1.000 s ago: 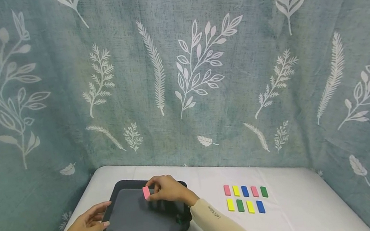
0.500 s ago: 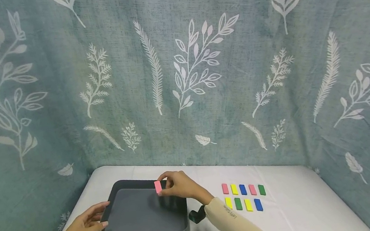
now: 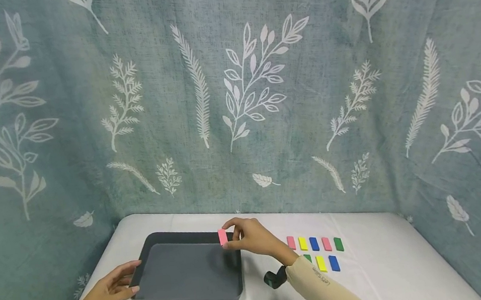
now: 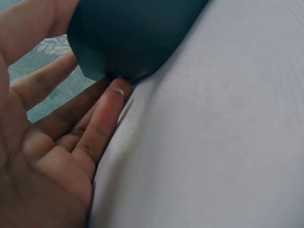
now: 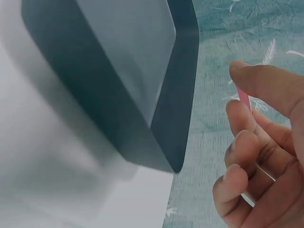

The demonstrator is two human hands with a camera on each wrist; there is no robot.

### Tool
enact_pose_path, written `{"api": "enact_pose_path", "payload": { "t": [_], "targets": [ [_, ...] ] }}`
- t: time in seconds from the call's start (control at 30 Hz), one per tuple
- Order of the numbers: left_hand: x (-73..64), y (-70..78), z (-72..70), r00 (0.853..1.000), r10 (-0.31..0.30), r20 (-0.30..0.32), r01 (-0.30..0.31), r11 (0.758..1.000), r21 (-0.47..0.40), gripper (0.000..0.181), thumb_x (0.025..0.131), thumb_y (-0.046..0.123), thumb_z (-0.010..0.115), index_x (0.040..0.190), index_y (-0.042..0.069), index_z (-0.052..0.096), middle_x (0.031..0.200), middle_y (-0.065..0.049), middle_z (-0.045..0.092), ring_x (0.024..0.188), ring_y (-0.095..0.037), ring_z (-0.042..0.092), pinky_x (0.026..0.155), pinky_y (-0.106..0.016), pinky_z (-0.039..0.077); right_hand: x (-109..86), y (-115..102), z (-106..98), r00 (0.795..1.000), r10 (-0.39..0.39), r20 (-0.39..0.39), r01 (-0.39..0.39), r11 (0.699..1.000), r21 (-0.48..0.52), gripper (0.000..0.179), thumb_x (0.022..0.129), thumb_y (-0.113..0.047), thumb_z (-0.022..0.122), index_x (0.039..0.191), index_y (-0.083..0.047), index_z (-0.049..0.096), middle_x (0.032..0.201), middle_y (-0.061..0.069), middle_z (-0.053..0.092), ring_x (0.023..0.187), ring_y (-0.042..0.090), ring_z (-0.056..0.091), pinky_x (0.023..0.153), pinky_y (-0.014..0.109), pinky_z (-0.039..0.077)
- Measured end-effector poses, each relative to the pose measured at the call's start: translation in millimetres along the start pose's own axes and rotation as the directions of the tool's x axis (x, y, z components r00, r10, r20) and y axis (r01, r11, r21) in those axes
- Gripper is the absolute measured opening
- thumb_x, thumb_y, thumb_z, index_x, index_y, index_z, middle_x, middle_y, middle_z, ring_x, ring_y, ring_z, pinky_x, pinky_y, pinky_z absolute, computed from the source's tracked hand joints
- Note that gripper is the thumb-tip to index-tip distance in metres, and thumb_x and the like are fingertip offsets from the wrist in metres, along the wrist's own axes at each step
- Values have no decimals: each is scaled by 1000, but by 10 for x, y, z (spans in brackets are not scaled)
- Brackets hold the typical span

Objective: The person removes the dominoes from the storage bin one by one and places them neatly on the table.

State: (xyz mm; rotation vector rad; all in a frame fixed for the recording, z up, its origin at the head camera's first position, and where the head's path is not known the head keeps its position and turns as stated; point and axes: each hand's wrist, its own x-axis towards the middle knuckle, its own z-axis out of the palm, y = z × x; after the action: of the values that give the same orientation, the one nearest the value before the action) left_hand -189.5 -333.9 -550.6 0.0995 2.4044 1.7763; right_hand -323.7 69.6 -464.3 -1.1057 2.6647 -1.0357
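A dark grey rectangular tray (image 3: 183, 272) lies on the white table. My left hand (image 3: 105, 296) rests at its left side, thumb and fingertips touching the wall near the front corner. In the left wrist view, the relaxed fingers (image 4: 102, 121) reach to the underside of the tray's corner (image 4: 128, 38). My right hand (image 3: 253, 236) pinches a small pink rectangular block (image 3: 222, 237) between thumb and fingertips, over the tray's back right part. From the right wrist, only a thin pink edge of the block (image 5: 243, 99) shows between the fingers.
Right of the tray, flat blocks lie in two rows, including a blue block (image 3: 314, 244), a green block (image 3: 338, 244) and a yellow block (image 3: 321, 264). My right forearm covers part of the front row. A leaf-patterned curtain (image 3: 234, 95) hangs behind the table.
My right hand has moved right with the pink block, from over the tray's middle to its right edge. The left hand stays at the tray's left side.
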Motion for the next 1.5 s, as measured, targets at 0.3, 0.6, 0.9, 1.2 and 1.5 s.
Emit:
{"api": "enact_pose_path", "payload": {
  "t": [0.3, 0.6, 0.9, 1.2, 1.5],
  "targets": [
    [-16, -7, -4, 1000, -1, 18, 1, 1000, 6, 71, 98, 27, 71, 158, 9, 38, 160, -26, 31, 128, -35, 43, 95, -48, 47, -230, 91, -190, 999, 29, -46, -29, 1000, -11, 44, 89, -31, 83, 128, -17, 68, 74, -8, 64, 60, 11, 54, 57, 26, 45],
    [32, 0, -24, 1000, 22, 20, -23, 1000, 12, 70, 99, 27, 70, 159, 10, 37, 160, -25, 31, 128, -33, 43, 96, -47, 46, -514, 295, -395, 993, 61, -100, -64, 998, -24, 44, 91, -32, 81, 130, -16, 67, 75, -10, 64, 60, 10, 51, 57, 26, 44],
    [28, -17, -17, 1000, 12, 19, -12, 1000, 6, 71, 98, 27, 71, 159, 10, 37, 160, -25, 31, 128, -34, 42, 95, -47, 46, -826, 489, -590, 982, 110, -156, -114, 993, -18, 47, 91, -30, 81, 132, -15, 65, 76, -9, 65, 59, 13, 53, 56, 25, 44],
    [23, 19, -13, 1000, 13, 6, -13, 1000, 12, 72, 98, 27, 72, 159, 10, 37, 160, -26, 31, 130, -35, 42, 96, -47, 46, -1144, 692, -786, 970, 128, -207, -138, 990, -32, 45, 93, -23, 80, 133, -11, 64, 77, -6, 67, 56, 9, 51, 55, 24, 44],
    [-1, 24, -15, 999, 22, 24, -23, 1000, 21, 71, 99, 27, 70, 159, 10, 36, 161, -26, 29, 133, -38, 40, 97, -51, 46, -1432, 871, -879, 938, 246, -243, -261, 965, -30, 48, 90, -28, 82, 133, -15, 65, 78, -6, 65, 61, 11, 53, 57, 26, 46]
  ]
}}
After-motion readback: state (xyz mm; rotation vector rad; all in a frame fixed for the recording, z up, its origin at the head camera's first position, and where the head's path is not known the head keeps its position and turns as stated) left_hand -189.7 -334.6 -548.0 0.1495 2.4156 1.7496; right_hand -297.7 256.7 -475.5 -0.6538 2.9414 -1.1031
